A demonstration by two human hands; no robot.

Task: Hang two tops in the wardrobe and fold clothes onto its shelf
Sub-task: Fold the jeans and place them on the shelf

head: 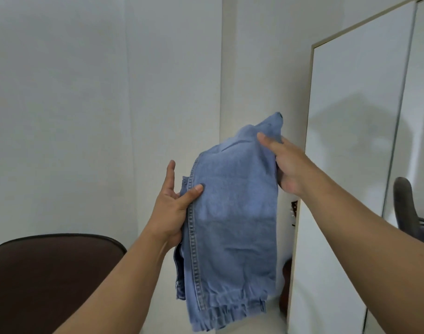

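Note:
Folded light-blue jeans (pixel 232 213) hang in the air in front of me, frayed hems at the bottom. My left hand (pixel 175 203) grips their left seam edge, thumb on the front and forefinger pointing up. My right hand (pixel 285 162) grips the upper right corner of the denim, thumb on the front, the other fingers hidden behind the cloth. The white wardrobe (pixel 350 165) stands to the right with its doors shut; its inside and shelf are hidden.
A dark brown chair back (pixel 49 273) fills the lower left. A grey office chair (pixel 406 208) shows at the right edge. A guitar (pixel 286 285) leans in the gap between wall and wardrobe. White walls lie ahead.

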